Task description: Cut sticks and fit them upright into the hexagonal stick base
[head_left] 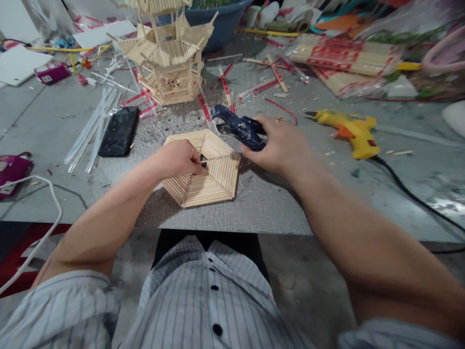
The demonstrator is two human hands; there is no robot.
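Hexagon of sticks flat on table, near front edge, probably for easy reach; left hand at hexagon's centre opening, fingertips bunched, can't tell if gripping anything, likely steadying it; right hand apart from left, wrapped around blue cutter by hexagon's far right edge, handle in palm presumably for squeezing; glue gun right of hexagon, phone left, seemingly kept clear of hands
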